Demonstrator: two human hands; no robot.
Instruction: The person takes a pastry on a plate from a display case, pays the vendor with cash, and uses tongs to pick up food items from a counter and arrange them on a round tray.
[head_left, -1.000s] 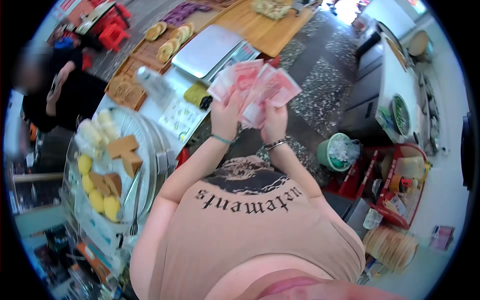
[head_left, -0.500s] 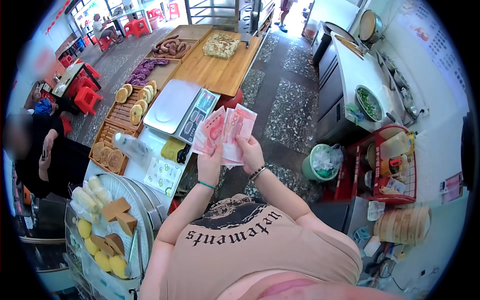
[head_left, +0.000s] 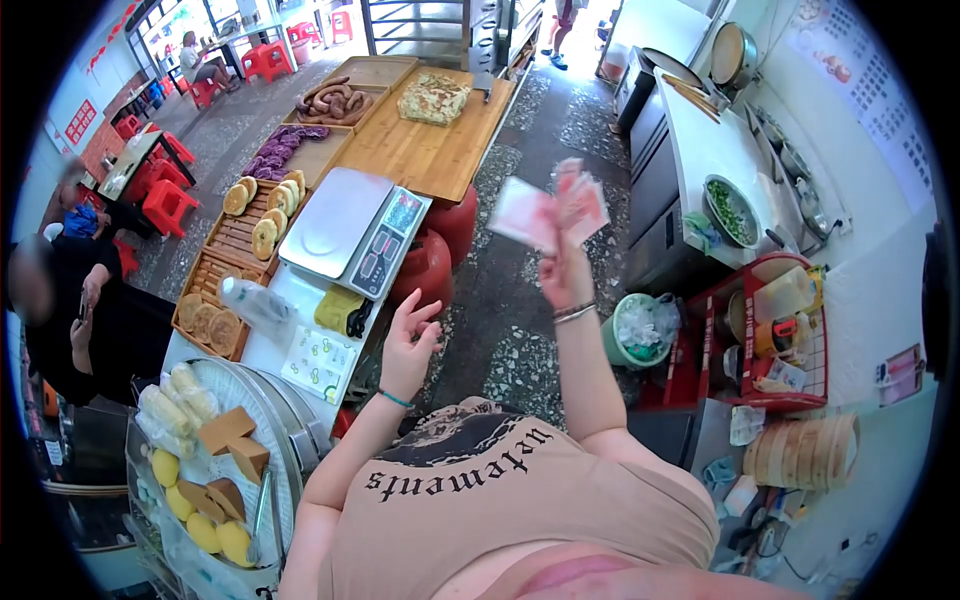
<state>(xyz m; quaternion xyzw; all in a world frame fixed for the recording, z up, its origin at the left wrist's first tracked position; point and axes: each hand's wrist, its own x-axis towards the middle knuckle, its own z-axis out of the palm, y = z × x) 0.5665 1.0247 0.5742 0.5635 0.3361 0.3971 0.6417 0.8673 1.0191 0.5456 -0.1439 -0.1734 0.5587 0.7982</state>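
Several red banknotes (head_left: 578, 207) fan out above my right hand (head_left: 566, 272), which grips them at their lower end, out over the floor; they are a little blurred. My left hand (head_left: 410, 350) holds nothing. Its fingers are apart, and it hovers near the front edge of the white counter. Closest to it on the counter are a patterned green-and-white sheet (head_left: 318, 362), a yellow bag (head_left: 341, 311) with something black beside it, and the digital scale (head_left: 372, 262).
Wooden trays (head_left: 228, 238) hold round flatbreads, purple pieces and sausages. A layered flatbread (head_left: 434, 99) lies on the wooden board (head_left: 400, 152). Red gas cylinders (head_left: 424, 270) stand under the counter. At right are a green bin (head_left: 640, 335) and a red rack (head_left: 770, 400). A person in black (head_left: 98, 320) stands at left.
My left hand has let go of the banknotes and dropped back toward me, fingers spreading. My right hand has carried the banknotes to the right and up.
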